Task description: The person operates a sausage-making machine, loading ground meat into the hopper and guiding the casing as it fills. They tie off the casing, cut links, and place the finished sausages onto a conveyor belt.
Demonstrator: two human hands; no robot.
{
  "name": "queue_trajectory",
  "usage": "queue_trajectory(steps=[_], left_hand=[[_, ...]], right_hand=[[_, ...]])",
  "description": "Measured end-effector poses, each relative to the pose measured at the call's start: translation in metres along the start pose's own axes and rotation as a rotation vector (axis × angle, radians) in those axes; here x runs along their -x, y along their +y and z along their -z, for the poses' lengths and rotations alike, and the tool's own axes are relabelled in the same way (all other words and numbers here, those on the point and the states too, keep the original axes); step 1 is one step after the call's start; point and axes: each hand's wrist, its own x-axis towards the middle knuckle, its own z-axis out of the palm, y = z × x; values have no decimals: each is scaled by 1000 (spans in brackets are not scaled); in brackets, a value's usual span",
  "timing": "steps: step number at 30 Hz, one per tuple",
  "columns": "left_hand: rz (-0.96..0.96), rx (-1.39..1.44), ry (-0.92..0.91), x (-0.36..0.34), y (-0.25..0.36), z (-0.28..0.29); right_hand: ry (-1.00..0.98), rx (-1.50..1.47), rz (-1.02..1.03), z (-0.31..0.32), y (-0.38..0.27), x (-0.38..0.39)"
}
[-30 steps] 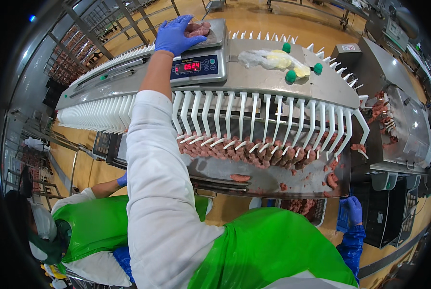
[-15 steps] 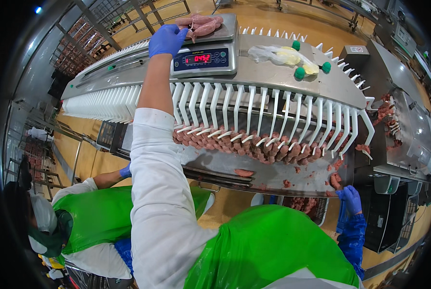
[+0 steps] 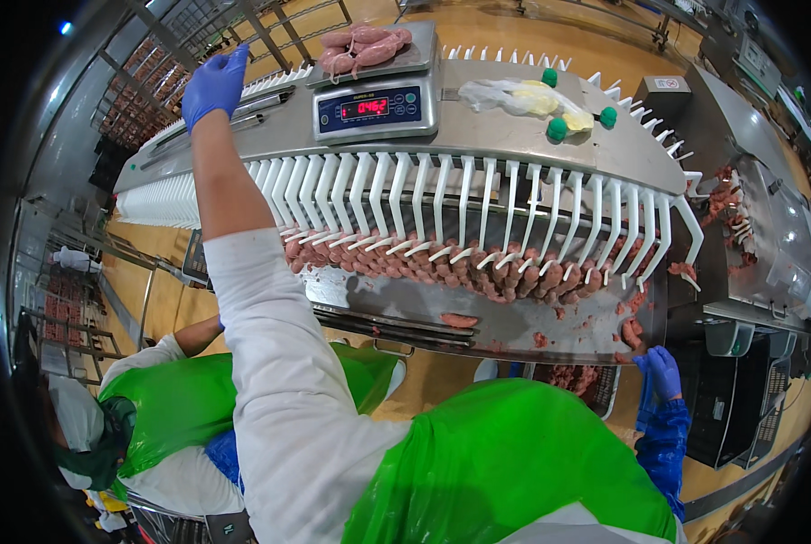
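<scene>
My left hand point(image 3: 215, 89), in a blue glove, is raised left of the scale, apart from it. Its fingers point up and away, and I see nothing in them. Several pale pink linked sausages point(image 3: 366, 50) lie heaped on the pan of a digital scale point(image 3: 376, 111) with a lit red display. At the right, my gloved right hand point(image 3: 663, 374) has its fingers curled at the near right corner of a metal tray point(image 3: 396, 304). Linked sausages point(image 3: 514, 283) hang in a row from white hooks point(image 3: 483, 204) over this tray.
A crumpled clear and yellow plastic bag point(image 3: 523, 98) lies by green knobs point(image 3: 558, 130) on the steel top. Loose meat point(image 3: 460, 320) lies in the tray. A co-worker in a green apron point(image 3: 174, 412) stands at left. Black crates point(image 3: 732, 399) stand at right.
My left hand has let go of the sausages on the scale and moved left, away from it. The sausages stay on the pan. My right hand keeps its place at the tray corner.
</scene>
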Motion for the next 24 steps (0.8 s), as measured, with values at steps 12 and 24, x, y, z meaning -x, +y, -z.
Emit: queue_trajectory(steps=[12, 24], left_hand=[[-303, 989, -9, 114, 46, -20], [-474, 1105, -1212, 438, 165, -68]], right_hand=[[-46, 135, 45, -16, 3, -13], [-86, 284, 71, 35, 24, -12]])
